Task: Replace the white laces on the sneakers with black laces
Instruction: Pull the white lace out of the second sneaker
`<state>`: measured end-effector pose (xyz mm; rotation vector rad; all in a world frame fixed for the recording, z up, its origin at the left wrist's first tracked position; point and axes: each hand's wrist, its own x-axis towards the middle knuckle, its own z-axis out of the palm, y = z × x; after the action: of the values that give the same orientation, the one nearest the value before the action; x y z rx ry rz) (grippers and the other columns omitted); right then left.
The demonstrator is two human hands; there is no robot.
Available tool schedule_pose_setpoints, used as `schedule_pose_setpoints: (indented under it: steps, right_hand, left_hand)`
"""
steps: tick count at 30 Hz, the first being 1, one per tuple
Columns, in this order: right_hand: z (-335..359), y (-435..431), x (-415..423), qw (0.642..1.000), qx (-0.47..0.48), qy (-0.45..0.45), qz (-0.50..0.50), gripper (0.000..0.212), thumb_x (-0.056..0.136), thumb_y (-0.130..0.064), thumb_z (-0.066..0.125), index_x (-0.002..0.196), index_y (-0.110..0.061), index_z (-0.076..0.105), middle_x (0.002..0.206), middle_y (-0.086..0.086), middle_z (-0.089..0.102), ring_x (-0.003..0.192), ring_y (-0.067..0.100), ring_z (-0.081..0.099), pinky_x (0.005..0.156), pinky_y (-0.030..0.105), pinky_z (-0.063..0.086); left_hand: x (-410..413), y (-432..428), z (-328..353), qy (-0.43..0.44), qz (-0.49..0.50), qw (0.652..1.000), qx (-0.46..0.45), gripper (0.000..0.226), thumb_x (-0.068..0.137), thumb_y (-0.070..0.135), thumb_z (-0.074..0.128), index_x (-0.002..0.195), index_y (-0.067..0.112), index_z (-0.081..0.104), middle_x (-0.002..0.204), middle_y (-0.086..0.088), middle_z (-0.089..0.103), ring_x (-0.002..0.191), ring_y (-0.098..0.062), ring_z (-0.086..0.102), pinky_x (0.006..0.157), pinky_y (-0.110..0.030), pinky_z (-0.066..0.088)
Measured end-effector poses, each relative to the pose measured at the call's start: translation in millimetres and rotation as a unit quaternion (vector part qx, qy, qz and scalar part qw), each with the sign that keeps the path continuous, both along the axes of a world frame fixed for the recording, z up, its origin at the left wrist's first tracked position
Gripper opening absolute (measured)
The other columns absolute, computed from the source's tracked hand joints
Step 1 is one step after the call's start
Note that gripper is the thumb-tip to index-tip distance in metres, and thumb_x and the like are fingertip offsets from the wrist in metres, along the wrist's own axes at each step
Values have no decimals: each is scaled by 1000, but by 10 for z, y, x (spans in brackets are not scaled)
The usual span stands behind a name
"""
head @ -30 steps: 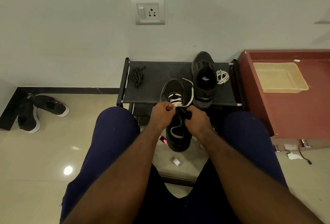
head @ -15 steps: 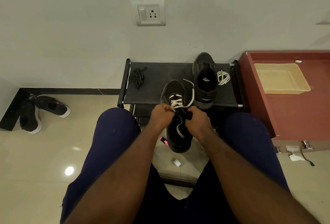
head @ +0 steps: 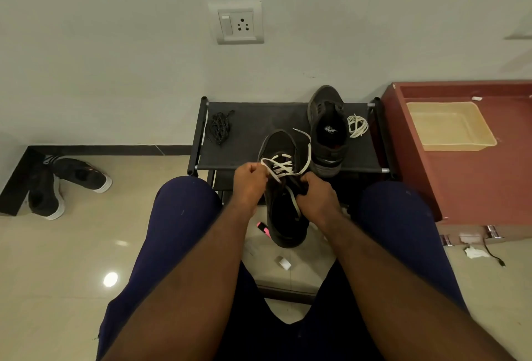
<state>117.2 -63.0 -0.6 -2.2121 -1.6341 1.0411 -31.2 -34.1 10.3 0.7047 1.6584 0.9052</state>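
A black sneaker [head: 283, 222] hangs between my knees, toe toward the rack, with a white lace [head: 280, 165] crossing its upper eyelets. My left hand [head: 248, 185] pinches a strand of that lace at the sneaker's left side. My right hand [head: 315, 198] grips the sneaker's right side near the tongue, with a loose lace end running under it. A second black sneaker [head: 328, 130] without laces stands on the black rack [head: 259, 156]. A coiled white lace [head: 357, 125] lies to its right and a bundle of black laces [head: 218, 127] at the rack's left.
A red-brown cabinet [head: 466, 176] with a beige tray [head: 449, 127] stands at the right. Another pair of black shoes [head: 66, 182] lies on the floor at the left. A pink object [head: 263, 228] and a white scrap [head: 283, 262] lie on the tiles below the sneaker.
My left hand has drawn a lace strand out to the left, so more white lace shows across the eyelets. The sneaker and my right hand have stayed nearly in place.
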Motion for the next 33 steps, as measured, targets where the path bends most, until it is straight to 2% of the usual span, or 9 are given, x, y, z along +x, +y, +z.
schedule_pose_setpoints:
  steps: [5,10,12,14,16,18,24,30,33]
  right_hand:
    - [2,-1,-11,1000,8,-7,0,33,89,-16,61,121,-23,59,115,8,67,106,32,63,89,41,54]
    - [9,-16,-9,1000,8,-6,4,30,88,-16,60,118,-23,59,113,9,67,103,32,63,87,41,54]
    - [14,-14,-7,1000,8,-6,6,32,87,-15,61,118,-23,59,113,8,67,104,33,63,86,40,54]
    - [18,-6,-3,1000,9,-3,6,35,86,-14,62,120,-23,59,113,8,68,105,32,63,88,41,54]
    - [17,2,-1,1000,9,2,4,38,87,-14,63,123,-23,59,114,6,68,105,30,64,90,42,55]
    - [16,6,-4,1000,5,2,5,38,87,-14,63,124,-24,59,114,5,68,105,29,63,90,41,54]
    - [26,-16,-40,1000,5,-3,3,35,85,-15,64,119,-24,58,111,6,68,103,30,64,89,46,56]
    - [31,-31,-36,1000,8,-1,3,34,83,-15,64,115,-25,59,107,6,68,99,30,65,86,45,57]
    - [26,-16,-30,1000,6,0,4,34,83,-16,65,116,-25,59,108,5,68,99,29,65,87,45,57]
  left_hand:
    - [99,-45,-102,91,-127,988,-4,21,91,21,61,80,4,63,69,-5,60,65,-16,55,62,-31,46]
    - [66,-74,-98,218,-186,957,39,30,93,19,65,64,17,57,61,4,55,57,-8,50,56,-23,38]
    - [61,-61,-45,160,-154,974,51,21,95,18,64,75,11,65,67,1,61,63,-11,56,62,-27,44]
    - [60,-33,79,-28,-47,997,55,13,96,15,62,89,7,69,71,-2,65,64,-9,60,62,-26,50]
    - [10,11,192,-173,41,982,61,9,97,13,61,94,6,67,72,-2,65,62,-6,59,62,-22,51]
    - [-42,48,199,-186,78,978,54,8,96,14,62,90,10,66,74,-2,66,62,-7,59,62,-23,50]
    - [44,-54,23,-3,-48,999,-11,18,92,27,68,85,11,66,72,-2,61,65,-12,56,57,-26,47]
    - [70,-88,-129,169,-158,972,51,35,89,20,71,59,12,53,54,0,47,53,-13,41,54,-26,37]
    - [47,-51,-92,105,-122,986,49,28,92,16,68,66,8,59,61,-5,56,57,-13,49,54,-26,42]
